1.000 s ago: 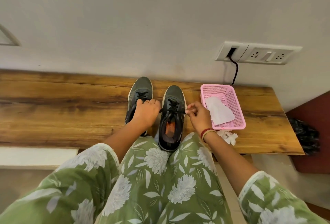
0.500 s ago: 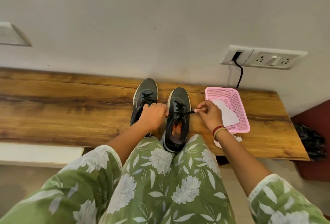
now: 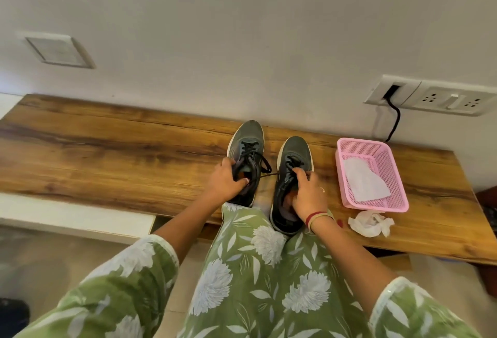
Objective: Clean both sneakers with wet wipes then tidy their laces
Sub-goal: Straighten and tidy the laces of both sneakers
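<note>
Two dark grey sneakers with black laces stand side by side on the wooden bench, toes toward the wall. My left hand grips the left sneaker at its collar, fingers curled over the opening. My right hand lies over the opening of the right sneaker, its fingers curled at the tongue and laces. A loose black lace end trails between the two shoes.
A pink mesh basket holding a flat white wipe stands right of the shoes. A crumpled used wipe lies in front of it near the bench edge. A wall socket with a black cable is behind.
Both hands let go of the taut lace of the right sneaker. My left hand moved onto the left sneaker's collar and my right hand dropped onto the right sneaker's opening. The camera view shifted.
</note>
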Action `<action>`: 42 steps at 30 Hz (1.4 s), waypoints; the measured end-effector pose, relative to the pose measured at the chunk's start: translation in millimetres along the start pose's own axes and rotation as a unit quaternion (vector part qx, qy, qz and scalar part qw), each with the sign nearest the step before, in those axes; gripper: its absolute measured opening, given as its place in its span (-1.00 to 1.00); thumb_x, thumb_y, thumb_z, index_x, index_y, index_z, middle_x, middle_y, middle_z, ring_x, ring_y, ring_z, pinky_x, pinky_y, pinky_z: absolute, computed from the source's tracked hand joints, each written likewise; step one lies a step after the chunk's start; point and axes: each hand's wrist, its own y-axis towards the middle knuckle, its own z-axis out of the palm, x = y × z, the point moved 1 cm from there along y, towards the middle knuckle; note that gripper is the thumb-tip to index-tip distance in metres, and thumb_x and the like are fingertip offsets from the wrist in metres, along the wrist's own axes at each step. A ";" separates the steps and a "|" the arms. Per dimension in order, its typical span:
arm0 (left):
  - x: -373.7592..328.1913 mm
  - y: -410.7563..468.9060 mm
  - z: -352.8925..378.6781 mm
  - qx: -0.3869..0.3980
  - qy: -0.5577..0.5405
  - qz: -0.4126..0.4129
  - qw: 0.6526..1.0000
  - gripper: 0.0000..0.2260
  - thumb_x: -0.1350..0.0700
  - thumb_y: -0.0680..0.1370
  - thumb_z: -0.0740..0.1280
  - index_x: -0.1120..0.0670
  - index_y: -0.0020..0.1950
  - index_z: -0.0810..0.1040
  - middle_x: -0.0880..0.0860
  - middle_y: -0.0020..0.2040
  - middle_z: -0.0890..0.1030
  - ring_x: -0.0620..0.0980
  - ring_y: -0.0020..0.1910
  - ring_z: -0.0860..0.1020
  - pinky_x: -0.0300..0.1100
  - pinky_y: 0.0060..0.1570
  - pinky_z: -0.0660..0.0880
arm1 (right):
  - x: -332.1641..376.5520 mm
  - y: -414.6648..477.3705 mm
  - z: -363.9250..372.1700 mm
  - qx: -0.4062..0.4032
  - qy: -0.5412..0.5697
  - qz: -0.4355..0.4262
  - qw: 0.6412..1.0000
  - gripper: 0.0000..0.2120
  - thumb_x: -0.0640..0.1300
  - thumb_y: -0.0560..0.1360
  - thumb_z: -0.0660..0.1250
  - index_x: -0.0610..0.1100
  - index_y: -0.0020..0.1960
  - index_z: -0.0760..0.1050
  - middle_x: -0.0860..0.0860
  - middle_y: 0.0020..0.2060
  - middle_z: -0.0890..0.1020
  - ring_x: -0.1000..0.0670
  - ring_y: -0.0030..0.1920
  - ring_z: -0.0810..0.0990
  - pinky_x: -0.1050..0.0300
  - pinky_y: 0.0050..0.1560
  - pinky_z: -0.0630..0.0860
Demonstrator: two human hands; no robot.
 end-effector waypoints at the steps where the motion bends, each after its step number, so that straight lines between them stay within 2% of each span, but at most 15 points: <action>1: -2.2 1.2 1.2 -0.002 0.002 -0.004 1.000 -0.51 0.06 0.49 0.41 0.10 0.35 0.31 0.13 0.25 0.45 0.11 0.18 0.48 -0.08 0.07 0.45 | -2.7 1.0 -0.9 -0.011 -0.004 -0.007 1.000 -0.45 -0.32 0.50 0.17 0.02 0.43 0.20 -0.17 0.30 0.31 -0.27 0.06 0.51 -0.11 0.06 0.50; 4: -6.3 6.7 2.1 0.000 -0.008 -0.014 1.000 -0.54 0.22 0.51 0.34 0.10 0.37 0.29 0.16 0.25 0.46 0.13 0.18 0.49 -0.10 0.01 0.45 | -10.2 8.8 -6.1 -0.035 -0.019 -0.029 0.999 -0.43 -0.39 0.50 0.10 0.00 0.44 0.20 -0.18 0.26 0.37 -0.26 0.00 0.54 -0.12 0.01 0.51; 9: -12.9 7.9 8.1 0.030 -0.002 0.022 0.999 -0.51 0.27 0.54 0.28 0.08 0.44 0.22 0.22 0.30 0.39 0.19 0.24 0.44 -0.05 0.15 0.41 | -24.7 26.1 -17.9 -0.045 -0.033 -0.024 0.998 -0.44 -0.37 0.51 0.11 0.00 0.45 0.20 -0.18 0.24 0.38 -0.25 0.02 0.54 -0.11 0.04 0.50; 15: -4.5 13.6 10.4 0.047 0.009 0.046 0.998 -0.49 0.31 0.51 0.28 0.03 0.41 0.26 0.19 0.26 0.44 0.16 0.21 0.46 -0.04 0.13 0.43 | -28.1 40.7 -38.7 0.045 -0.059 0.021 0.997 -0.43 -0.22 0.47 0.29 0.00 0.43 0.22 -0.17 0.31 0.34 -0.25 0.25 0.41 -0.15 0.22 0.40; 17: -4.7 14.8 10.4 0.066 0.015 0.059 0.996 -0.48 0.29 0.49 0.32 0.03 0.41 0.27 0.17 0.27 0.44 0.14 0.21 0.46 -0.09 0.12 0.42 | -11.6 40.5 -48.3 -0.002 -0.083 -0.004 0.997 -0.45 -0.20 0.45 0.31 -0.01 0.41 0.27 -0.14 0.32 0.31 -0.22 0.31 0.33 -0.15 0.27 0.32; 19: -7.8 18.6 6.5 0.101 0.024 0.070 0.992 -0.45 0.22 0.46 0.41 0.05 0.40 0.29 0.14 0.27 0.46 0.11 0.22 0.47 -0.13 0.10 0.41 | 12.7 36.9 -51.9 -0.058 0.002 -0.063 0.996 -0.59 -0.20 0.46 0.30 -0.04 0.30 0.42 -0.09 0.24 0.40 -0.12 0.22 0.41 0.00 0.20 0.39; 21: -13.5 25.7 -1.6 0.135 0.053 0.064 0.987 -0.39 0.10 0.40 0.50 0.06 0.38 0.33 0.07 0.25 0.50 0.07 0.20 0.48 -0.12 0.10 0.43 | 38.6 33.2 -47.5 -0.014 0.141 -0.054 0.988 -0.79 -0.13 0.51 0.30 -0.09 0.12 0.56 -0.03 0.07 0.54 0.02 0.02 0.50 0.18 0.03 0.41; 23: -20.3 33.8 -9.6 0.120 0.081 0.057 0.988 -0.41 0.01 0.38 0.52 0.06 0.34 0.39 0.04 0.24 0.52 0.05 0.18 0.50 -0.08 0.12 0.46 | 56.2 36.5 -32.7 0.055 0.222 -0.010 0.973 -0.80 -0.04 0.52 0.32 -0.15 -0.03 0.62 -0.01 -0.14 0.62 0.04 -0.13 0.54 0.17 -0.04 0.45; 26: -34.0 43.0 -10.3 0.073 0.043 0.099 0.992 -0.44 0.07 0.44 0.47 0.09 0.38 0.38 0.08 0.31 0.48 0.06 0.25 0.47 -0.09 0.21 0.42 | 63.2 46.9 -8.7 0.091 0.359 0.084 0.925 -0.81 -0.03 0.47 0.39 -0.16 -0.14 0.62 0.02 -0.34 0.57 0.01 -0.25 0.53 0.09 -0.12 0.49; 28: -39.4 47.6 -3.1 0.090 -0.011 0.116 0.989 -0.45 0.15 0.46 0.46 0.10 0.40 0.36 0.09 0.31 0.49 0.04 0.22 0.49 -0.17 0.16 0.41 | 59.8 52.1 -0.1 0.084 0.423 0.126 0.893 -0.89 -0.07 0.43 0.44 -0.09 -0.22 0.60 0.01 -0.37 0.57 0.02 -0.32 0.52 0.14 -0.26 0.51; 31: -38.8 54.9 4.5 0.105 -0.061 0.099 0.988 -0.47 0.21 0.43 0.47 0.10 0.36 0.39 0.05 0.09 0.54 0.01 0.03 0.53 -0.23 0.02 0.43 | 56.1 54.4 1.3 0.103 0.491 0.150 0.852 -0.94 -0.21 0.47 0.40 -0.11 -0.17 0.54 0.02 -0.38 0.52 0.10 -0.40 0.43 0.35 -0.53 0.37; 34: -36.4 62.0 4.8 0.113 -0.078 0.085 0.987 -0.50 0.21 0.40 0.50 0.11 0.29 0.43 -0.03 -0.14 0.48 -0.06 -0.15 0.47 -0.17 -0.02 0.45 | 56.3 59.0 -1.4 0.137 0.508 0.157 0.836 -0.92 -0.24 0.49 0.36 -0.09 -0.15 0.52 0.01 -0.37 0.48 0.12 -0.41 0.38 0.33 -0.55 0.30; 38: -33.8 66.2 0.8 0.136 -0.089 0.097 0.982 -0.63 0.21 0.42 0.48 0.12 0.20 0.50 0.01 -0.17 0.53 0.01 -0.13 0.53 -0.10 0.01 0.50 | 62.2 63.1 -8.9 0.164 0.574 0.143 0.790 -0.92 -0.21 0.55 0.28 -0.11 -0.12 0.49 0.03 -0.38 0.51 0.13 -0.45 0.37 0.32 -0.55 0.26; 40: -36.9 66.6 -4.6 0.149 -0.083 0.118 0.978 -0.79 0.20 0.48 0.41 0.13 0.11 0.55 0.07 -0.13 0.58 0.03 -0.10 0.55 -0.08 0.01 0.51 | 64.6 63.1 -17.2 0.170 0.581 0.111 0.788 -0.86 -0.20 0.58 0.23 -0.15 -0.14 0.51 0.02 -0.38 0.51 0.15 -0.48 0.38 0.33 -0.53 0.30; 42: -44.4 65.1 -11.7 0.181 -0.113 0.121 0.969 -0.90 0.25 0.54 0.32 0.14 0.03 0.56 0.05 -0.20 0.58 -0.04 -0.23 0.53 -0.19 -0.19 0.49 | 64.7 61.4 -23.7 0.172 0.567 0.088 0.801 -0.82 -0.20 0.60 0.21 -0.18 -0.15 0.52 0.01 -0.37 0.49 0.16 -0.49 0.39 0.34 -0.50 0.36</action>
